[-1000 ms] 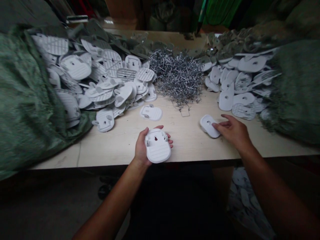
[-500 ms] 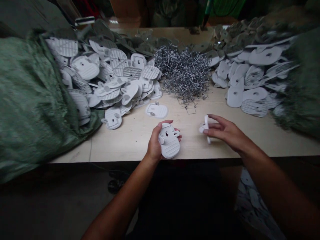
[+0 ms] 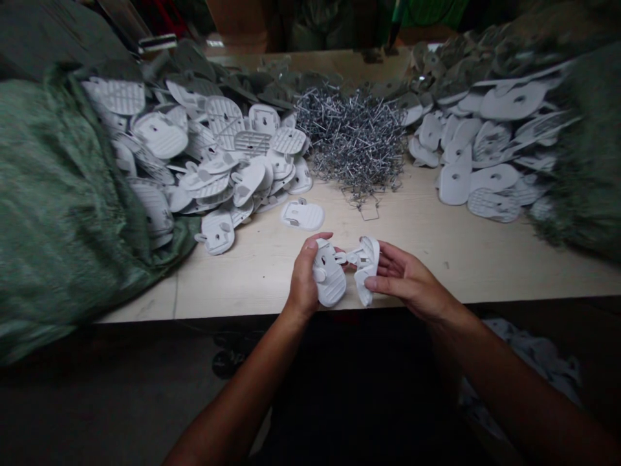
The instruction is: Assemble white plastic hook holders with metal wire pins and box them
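Note:
My left hand is wrapped round a white ribbed plastic plate that has a keyhole slot and small upright lugs. Facing it from the right, my right hand grips a second white plastic piece, held on edge with its moulded inner side toward the first. The two pieces are very close at the lugs; whether they touch I cannot tell. Both are held above the near edge of the wooden table. Just beyond my left hand, a single ribbed plate lies flat on the wood.
A heap of ribbed plates spreads out of a green woven sack on the left. Small bent metal wires are piled at the centre back. More white pieces lie on the right beside another green sack.
My right hand has moved left, bringing its white piece up to the plate in my left hand. That piece has turned, so its inner side shows. My left hand has barely moved.

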`<state>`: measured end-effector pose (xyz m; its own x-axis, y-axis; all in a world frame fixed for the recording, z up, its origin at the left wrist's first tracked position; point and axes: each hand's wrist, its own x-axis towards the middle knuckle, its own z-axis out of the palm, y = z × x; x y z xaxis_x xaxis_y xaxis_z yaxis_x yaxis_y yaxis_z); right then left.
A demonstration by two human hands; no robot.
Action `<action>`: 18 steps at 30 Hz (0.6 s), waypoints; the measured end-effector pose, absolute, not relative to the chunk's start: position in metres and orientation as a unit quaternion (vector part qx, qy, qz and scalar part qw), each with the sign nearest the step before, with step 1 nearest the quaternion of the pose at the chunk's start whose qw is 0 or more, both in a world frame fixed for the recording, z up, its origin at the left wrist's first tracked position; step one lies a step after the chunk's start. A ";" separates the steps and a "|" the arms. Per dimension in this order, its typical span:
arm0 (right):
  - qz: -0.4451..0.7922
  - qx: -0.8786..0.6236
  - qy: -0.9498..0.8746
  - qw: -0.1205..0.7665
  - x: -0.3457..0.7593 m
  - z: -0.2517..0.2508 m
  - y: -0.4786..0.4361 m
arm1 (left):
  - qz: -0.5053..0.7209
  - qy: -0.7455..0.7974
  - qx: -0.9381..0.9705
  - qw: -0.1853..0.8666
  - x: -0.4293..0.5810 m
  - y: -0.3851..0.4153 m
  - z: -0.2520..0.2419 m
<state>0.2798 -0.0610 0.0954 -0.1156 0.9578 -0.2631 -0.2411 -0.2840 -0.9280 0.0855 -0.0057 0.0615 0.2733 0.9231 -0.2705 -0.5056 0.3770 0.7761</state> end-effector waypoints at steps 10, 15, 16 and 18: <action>0.485 -0.511 -0.526 0.478 0.248 0.088 -0.082 | 0.507 0.345 0.249 0.749 0.095 -0.014 0.085; 0.430 -0.535 -0.556 0.469 0.243 0.097 -0.090 | 0.513 0.330 0.251 0.751 0.095 -0.016 0.100; 0.422 -0.538 -0.560 0.467 0.243 0.099 -0.092 | 0.517 0.327 0.258 0.748 0.094 -0.017 0.102; 0.410 -0.547 -0.568 0.458 0.242 0.101 -0.095 | 0.524 0.318 0.276 0.740 0.093 -0.021 0.105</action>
<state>0.2423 -0.0950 0.1009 0.0188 0.9973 0.0704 0.2454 0.0637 -0.9673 0.0935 -0.0207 0.1046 0.2486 0.9514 -0.1816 -0.6001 0.2985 0.7422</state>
